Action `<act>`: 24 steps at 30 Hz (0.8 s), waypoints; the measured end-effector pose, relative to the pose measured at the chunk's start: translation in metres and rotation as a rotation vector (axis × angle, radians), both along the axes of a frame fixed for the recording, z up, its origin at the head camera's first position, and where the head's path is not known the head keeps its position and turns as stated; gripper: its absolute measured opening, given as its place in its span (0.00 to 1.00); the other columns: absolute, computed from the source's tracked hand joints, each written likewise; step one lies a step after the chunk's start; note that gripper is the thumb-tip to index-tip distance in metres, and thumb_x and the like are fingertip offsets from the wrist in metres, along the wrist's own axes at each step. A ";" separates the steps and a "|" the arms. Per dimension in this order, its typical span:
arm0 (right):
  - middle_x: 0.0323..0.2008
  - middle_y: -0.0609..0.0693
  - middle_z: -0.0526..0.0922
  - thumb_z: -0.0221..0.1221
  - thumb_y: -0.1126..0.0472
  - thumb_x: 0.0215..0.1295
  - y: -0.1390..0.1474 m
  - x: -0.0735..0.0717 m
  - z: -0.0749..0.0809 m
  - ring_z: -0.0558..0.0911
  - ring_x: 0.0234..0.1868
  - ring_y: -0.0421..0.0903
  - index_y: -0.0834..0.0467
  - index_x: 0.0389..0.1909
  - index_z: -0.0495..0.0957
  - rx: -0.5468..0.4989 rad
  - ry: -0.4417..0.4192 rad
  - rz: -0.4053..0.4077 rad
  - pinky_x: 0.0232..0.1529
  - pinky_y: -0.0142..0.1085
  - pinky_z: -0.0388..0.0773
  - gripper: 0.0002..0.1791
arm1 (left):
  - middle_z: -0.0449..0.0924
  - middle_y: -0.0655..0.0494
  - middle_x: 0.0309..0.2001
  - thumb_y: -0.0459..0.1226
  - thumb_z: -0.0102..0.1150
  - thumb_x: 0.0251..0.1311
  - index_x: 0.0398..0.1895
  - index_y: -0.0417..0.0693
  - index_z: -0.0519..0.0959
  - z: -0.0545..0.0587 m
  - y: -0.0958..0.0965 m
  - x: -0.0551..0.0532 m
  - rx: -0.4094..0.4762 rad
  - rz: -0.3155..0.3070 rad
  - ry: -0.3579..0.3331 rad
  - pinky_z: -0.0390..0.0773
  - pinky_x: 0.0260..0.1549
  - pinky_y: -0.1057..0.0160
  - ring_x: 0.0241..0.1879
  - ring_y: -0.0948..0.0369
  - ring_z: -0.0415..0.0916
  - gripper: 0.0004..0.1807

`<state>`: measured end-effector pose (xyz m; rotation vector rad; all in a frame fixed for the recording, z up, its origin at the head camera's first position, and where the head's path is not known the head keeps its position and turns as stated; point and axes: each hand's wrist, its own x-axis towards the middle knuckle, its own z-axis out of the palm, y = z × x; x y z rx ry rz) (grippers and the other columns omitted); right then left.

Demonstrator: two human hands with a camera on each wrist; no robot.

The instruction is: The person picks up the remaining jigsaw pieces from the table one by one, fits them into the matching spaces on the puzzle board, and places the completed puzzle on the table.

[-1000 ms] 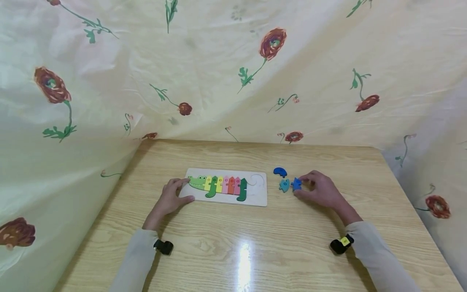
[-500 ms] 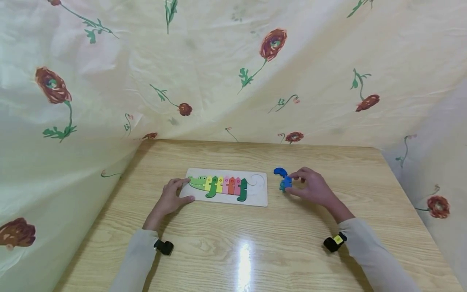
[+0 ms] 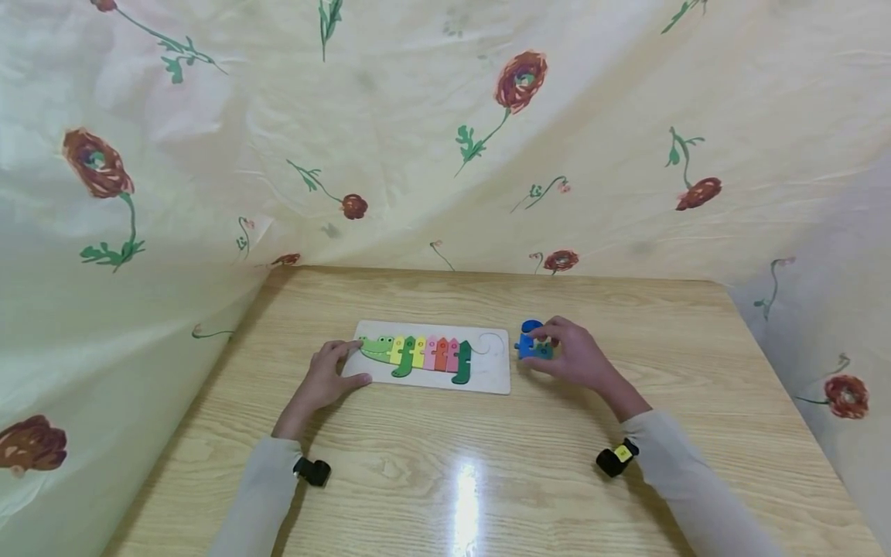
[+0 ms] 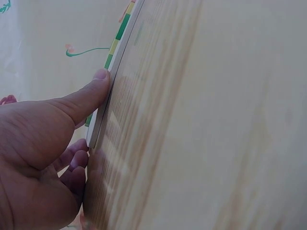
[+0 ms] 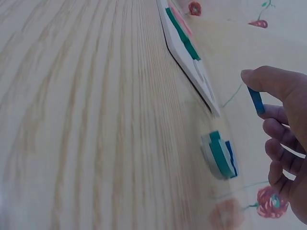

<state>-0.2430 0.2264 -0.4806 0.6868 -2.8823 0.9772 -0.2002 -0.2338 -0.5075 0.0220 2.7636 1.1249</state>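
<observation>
Wooden table [image 3: 390, 456], right fingers [image 5: 277, 114] in narrow pinch on blue piece [image 5: 256, 100]

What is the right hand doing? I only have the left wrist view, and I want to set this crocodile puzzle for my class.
Observer: The right hand is pinching a blue piece.
Operator: My view shows no loose pieces. Are there any?
Observer: Yes, a dark blue piece and a teal piece lie on the table, past the right end of the board.
Operator: Which part of the board has no pieces on it yet?
Observer: The right end, where a curled line is drawn beyond the dark green piece.
</observation>
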 end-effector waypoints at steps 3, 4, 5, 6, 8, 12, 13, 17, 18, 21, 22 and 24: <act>0.42 0.54 0.82 0.77 0.49 0.54 -0.007 0.000 -0.002 0.79 0.41 0.51 0.61 0.52 0.86 -0.008 -0.004 0.008 0.39 0.40 0.78 0.28 | 0.60 0.38 0.72 0.45 0.75 0.59 0.75 0.50 0.68 -0.001 -0.001 0.001 -0.001 0.003 0.005 0.65 0.64 0.37 0.66 0.41 0.58 0.42; 0.41 0.53 0.81 0.77 0.49 0.54 -0.010 0.000 -0.002 0.79 0.41 0.51 0.61 0.51 0.86 -0.010 -0.008 0.009 0.39 0.40 0.77 0.28 | 0.60 0.38 0.72 0.45 0.75 0.59 0.75 0.50 0.68 -0.001 -0.001 0.001 -0.001 0.004 0.007 0.66 0.64 0.38 0.66 0.41 0.58 0.42; 0.41 0.53 0.81 0.77 0.49 0.54 -0.012 0.000 -0.002 0.79 0.41 0.51 0.60 0.51 0.86 -0.012 -0.013 0.010 0.39 0.40 0.77 0.27 | 0.60 0.38 0.72 0.45 0.75 0.59 0.75 0.50 0.68 -0.002 -0.001 0.001 -0.001 0.004 0.008 0.66 0.64 0.38 0.66 0.41 0.58 0.42; 0.41 0.53 0.81 0.77 0.49 0.54 -0.015 0.000 -0.002 0.79 0.41 0.51 0.59 0.51 0.86 -0.014 -0.019 0.012 0.38 0.39 0.77 0.26 | 0.60 0.38 0.71 0.45 0.74 0.59 0.75 0.50 0.68 -0.002 0.000 0.001 -0.003 0.003 0.011 0.66 0.63 0.38 0.66 0.41 0.59 0.42; 0.41 0.53 0.81 0.77 0.49 0.54 -0.021 0.001 -0.002 0.78 0.40 0.51 0.58 0.50 0.87 -0.019 -0.028 0.013 0.37 0.39 0.76 0.25 | 0.60 0.38 0.71 0.45 0.74 0.59 0.75 0.50 0.68 -0.003 0.000 0.002 -0.007 0.001 0.013 0.66 0.63 0.38 0.65 0.41 0.59 0.42; 0.41 0.52 0.81 0.76 0.48 0.54 -0.031 0.001 -0.003 0.76 0.38 0.50 0.56 0.49 0.87 -0.029 -0.037 0.021 0.36 0.38 0.75 0.24 | 0.60 0.38 0.71 0.46 0.74 0.59 0.75 0.50 0.68 -0.003 0.001 0.001 -0.011 0.002 0.010 0.67 0.63 0.38 0.65 0.41 0.59 0.42; 0.41 0.51 0.81 0.76 0.48 0.54 -0.033 0.001 -0.003 0.76 0.38 0.49 0.56 0.49 0.87 -0.029 -0.036 0.023 0.36 0.38 0.75 0.24 | 0.60 0.38 0.71 0.46 0.74 0.59 0.75 0.50 0.68 -0.003 0.001 0.001 -0.011 0.003 0.008 0.66 0.63 0.38 0.65 0.41 0.59 0.42; 0.41 0.50 0.81 0.77 0.48 0.54 -0.039 0.000 -0.007 0.75 0.39 0.47 0.56 0.49 0.87 -0.026 -0.033 0.028 0.39 0.38 0.75 0.24 | 0.60 0.37 0.71 0.46 0.74 0.59 0.75 0.49 0.68 -0.002 0.000 0.000 -0.011 -0.005 0.020 0.66 0.63 0.37 0.66 0.40 0.59 0.42; 0.41 0.50 0.81 0.77 0.48 0.54 -0.041 0.000 -0.007 0.75 0.39 0.47 0.57 0.49 0.87 -0.030 -0.033 0.030 0.39 0.39 0.75 0.24 | 0.61 0.37 0.71 0.46 0.74 0.59 0.75 0.49 0.68 -0.002 0.000 0.000 -0.010 -0.008 0.025 0.66 0.63 0.37 0.65 0.40 0.59 0.41; 0.40 0.50 0.81 0.78 0.50 0.53 -0.045 0.000 -0.009 0.75 0.39 0.47 0.58 0.48 0.88 -0.049 -0.031 0.038 0.39 0.39 0.74 0.24 | 0.62 0.37 0.70 0.45 0.74 0.59 0.74 0.48 0.69 -0.002 0.000 0.000 -0.006 -0.018 0.039 0.66 0.62 0.38 0.65 0.41 0.61 0.41; 0.39 0.50 0.81 0.78 0.50 0.53 -0.046 -0.001 -0.010 0.75 0.39 0.47 0.58 0.48 0.88 -0.052 -0.027 0.040 0.39 0.39 0.74 0.24 | 0.62 0.37 0.70 0.46 0.74 0.59 0.74 0.48 0.69 -0.002 0.000 0.000 -0.006 -0.021 0.041 0.66 0.62 0.38 0.64 0.41 0.61 0.41; 0.39 0.50 0.81 0.78 0.50 0.53 -0.048 -0.002 -0.012 0.75 0.38 0.47 0.58 0.48 0.87 -0.057 -0.024 0.048 0.39 0.39 0.75 0.24 | 0.62 0.36 0.70 0.46 0.74 0.60 0.74 0.47 0.68 -0.002 0.000 0.000 -0.009 -0.026 0.045 0.67 0.61 0.38 0.64 0.41 0.62 0.41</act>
